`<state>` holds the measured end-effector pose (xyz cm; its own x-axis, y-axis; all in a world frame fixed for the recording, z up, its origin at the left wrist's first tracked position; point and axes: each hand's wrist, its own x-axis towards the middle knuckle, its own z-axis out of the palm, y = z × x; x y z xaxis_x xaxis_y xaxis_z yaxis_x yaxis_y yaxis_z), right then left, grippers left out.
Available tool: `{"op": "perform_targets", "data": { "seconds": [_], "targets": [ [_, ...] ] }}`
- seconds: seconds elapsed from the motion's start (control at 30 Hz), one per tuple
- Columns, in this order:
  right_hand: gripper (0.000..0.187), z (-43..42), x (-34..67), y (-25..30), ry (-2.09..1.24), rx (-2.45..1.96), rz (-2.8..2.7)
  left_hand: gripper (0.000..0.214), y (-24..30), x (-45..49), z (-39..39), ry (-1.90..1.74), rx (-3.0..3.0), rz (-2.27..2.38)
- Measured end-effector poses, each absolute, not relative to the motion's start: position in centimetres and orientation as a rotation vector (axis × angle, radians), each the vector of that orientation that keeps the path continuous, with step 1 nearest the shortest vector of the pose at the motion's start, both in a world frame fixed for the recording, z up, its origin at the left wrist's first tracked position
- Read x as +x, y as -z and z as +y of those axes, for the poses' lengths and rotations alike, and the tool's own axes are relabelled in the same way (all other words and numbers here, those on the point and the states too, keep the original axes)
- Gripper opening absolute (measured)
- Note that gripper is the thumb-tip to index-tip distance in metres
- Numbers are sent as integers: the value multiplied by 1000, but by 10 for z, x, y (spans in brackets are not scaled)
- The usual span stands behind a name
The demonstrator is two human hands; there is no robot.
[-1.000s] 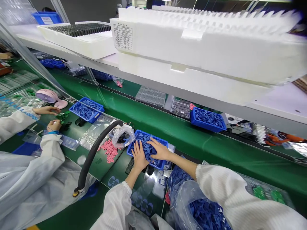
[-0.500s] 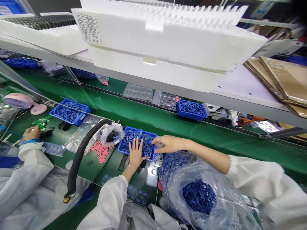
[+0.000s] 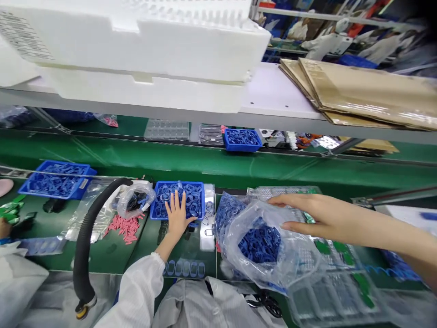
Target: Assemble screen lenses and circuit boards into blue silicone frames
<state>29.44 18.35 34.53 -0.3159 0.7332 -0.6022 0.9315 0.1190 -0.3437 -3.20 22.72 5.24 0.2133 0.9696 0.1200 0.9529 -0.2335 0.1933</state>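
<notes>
My left hand lies flat with fingers spread on the near edge of a blue tray full of small blue plastic parts. My right hand reaches out to the right, fingers extended and apart, at the far rim of a clear plastic bag filled with the same blue parts; it touches or hovers just at the bag's opening and holds nothing I can see. Both sleeves are white.
A black corrugated hose curves up at the left. Pink parts lie loose beside a small bag. Other blue trays sit left and across the green belt. White foam boxes and cardboard fill the shelf above. Clear blister trays lie at right. A co-worker's sleeve shows far left.
The view swung right. My right hand left the blue tray and moved right to the open bag of blue parts. My left hand stayed flat on the tray.
</notes>
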Motion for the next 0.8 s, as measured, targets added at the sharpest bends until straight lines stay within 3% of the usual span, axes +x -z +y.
{"op": "perform_targets", "data": {
  "seconds": [0.17, 0.37, 0.57, 0.8],
  "targets": [
    [63, 144, 298, -354, 965, 1814, 2118, 97, -44, -43, 219, -410, 2392, 1844],
    [63, 105, 301, -336, 956, 1924, 2040, 29, -25, -60, 172, -263, 2467, 1373],
    [57, 86, 293, -320, 953, 1918, 2072, 36, 0, -42, 115, -39, 2418, 1235],
    [61, 82, 286, -316, 982, 1911, 2019, 30, 15, -69, 104, -9, 2382, 1165]
  ]
}}
